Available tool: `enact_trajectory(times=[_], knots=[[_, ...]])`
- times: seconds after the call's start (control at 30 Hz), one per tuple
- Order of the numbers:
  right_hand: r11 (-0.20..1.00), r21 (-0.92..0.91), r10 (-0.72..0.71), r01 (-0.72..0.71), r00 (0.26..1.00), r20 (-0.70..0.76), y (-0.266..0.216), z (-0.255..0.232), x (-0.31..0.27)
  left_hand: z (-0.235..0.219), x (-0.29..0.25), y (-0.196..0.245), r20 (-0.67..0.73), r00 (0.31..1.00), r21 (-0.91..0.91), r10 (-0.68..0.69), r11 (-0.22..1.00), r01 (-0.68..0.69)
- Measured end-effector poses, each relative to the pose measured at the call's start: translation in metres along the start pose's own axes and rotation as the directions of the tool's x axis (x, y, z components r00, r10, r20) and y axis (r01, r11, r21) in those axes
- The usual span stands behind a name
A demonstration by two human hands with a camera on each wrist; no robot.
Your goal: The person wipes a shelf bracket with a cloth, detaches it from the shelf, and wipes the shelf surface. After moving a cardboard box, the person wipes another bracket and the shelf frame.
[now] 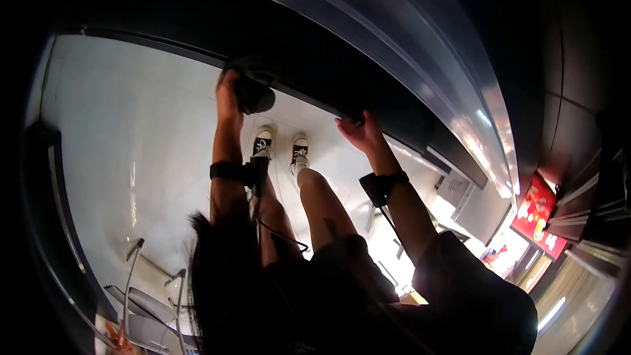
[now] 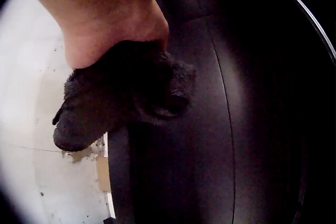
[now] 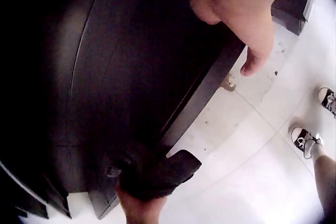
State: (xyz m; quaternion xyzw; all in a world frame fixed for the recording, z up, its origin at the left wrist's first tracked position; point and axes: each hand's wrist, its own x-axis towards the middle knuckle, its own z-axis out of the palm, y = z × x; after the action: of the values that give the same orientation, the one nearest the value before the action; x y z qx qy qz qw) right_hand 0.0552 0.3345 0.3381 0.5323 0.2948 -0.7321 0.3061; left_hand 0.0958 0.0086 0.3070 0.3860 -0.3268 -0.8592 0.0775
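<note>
A dark fuzzy cloth (image 1: 255, 94) is gripped in my left hand (image 1: 228, 100) at the front edge of a black seamed surface (image 1: 315, 49). The left wrist view shows the bunched cloth (image 2: 121, 92) below the hand (image 2: 113, 22), partly over the black surface (image 2: 210, 129), one end hanging past its edge. My right hand (image 1: 363, 134) is at the same edge, farther right. In the right wrist view its thumb points down beyond the edge and its fingers are mostly hidden; the left hand (image 3: 140, 207) holds the cloth (image 3: 163, 176) at the bottom.
Pale tiled floor (image 1: 131, 125) lies below the edge, with two sneakers (image 1: 300, 148) on it. A metal-legged chair (image 1: 148, 309) stands at the lower left. A curved shiny panel (image 1: 420, 46) runs beyond the black surface. A red lit sign (image 1: 539, 217) is at the right.
</note>
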Motion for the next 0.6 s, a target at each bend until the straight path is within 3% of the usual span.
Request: enact_trajectory(times=[0.03, 0.1, 0.2, 0.23, 0.27, 0.33, 0.4, 0.47, 0.53, 0.6], knots=[[1.000, 0.023, -0.005, 0.005, 1.000, -0.003, 0.006, -0.008, -0.002, 0.001, -0.009, -0.002, -0.056, 0.998, 0.010, -0.032, 0.999, 0.033], [0.986, -0.079, -0.144, 0.144, 0.990, 0.016, 0.022, -0.023, -0.008, -0.006, -0.035, -0.006, -0.028, 0.999, -0.029, -0.031, 0.999, 0.031], [0.972, -0.151, -0.171, 0.178, 0.984, 0.055, 0.035, -0.073, -0.011, -0.023, -0.072, -0.041, 0.014, 0.995, -0.076, -0.097, 0.992, 0.098], [0.954, -0.213, -0.211, 0.212, 0.977, 0.024, 0.044, -0.084, -0.021, -0.030, -0.083, -0.056, 0.030, 0.994, -0.056, -0.109, 0.992, 0.110], [0.925, -0.299, -0.216, 0.235, 0.972, 0.097, 0.050, -0.105, -0.022, -0.038, -0.093, -0.071, 0.054, 0.984, -0.017, -0.168, 0.985, 0.169], [0.917, -0.355, -0.172, 0.180, 0.984, 0.055, 0.060, -0.148, -0.025, -0.040, -0.116, -0.104, 0.114, 0.966, 0.084, -0.233, 0.971, 0.224], [0.951, -0.295, -0.094, 0.093, 0.996, 0.009, 0.066, -0.179, -0.050, -0.015, -0.155, -0.133, 0.251, 0.902, 0.199, -0.350, 0.931, 0.306], [0.975, -0.211, -0.065, 0.075, 0.997, 0.050, 0.071, -0.218, -0.067, 0.004, -0.184, -0.184, 0.205, 0.867, 0.228, -0.454, 0.884, 0.409], [0.987, -0.154, -0.041, 0.041, 0.999, 0.004, 0.071, -0.256, -0.083, 0.035, -0.217, -0.227, 0.211, 0.868, 0.331, -0.449, 0.869, 0.369], [0.977, -0.173, -0.119, 0.122, 0.992, 0.028, 0.072, -0.297, -0.096, 0.065, -0.240, -0.254, 0.327, 0.848, 0.451, -0.418, 0.857, 0.249]])
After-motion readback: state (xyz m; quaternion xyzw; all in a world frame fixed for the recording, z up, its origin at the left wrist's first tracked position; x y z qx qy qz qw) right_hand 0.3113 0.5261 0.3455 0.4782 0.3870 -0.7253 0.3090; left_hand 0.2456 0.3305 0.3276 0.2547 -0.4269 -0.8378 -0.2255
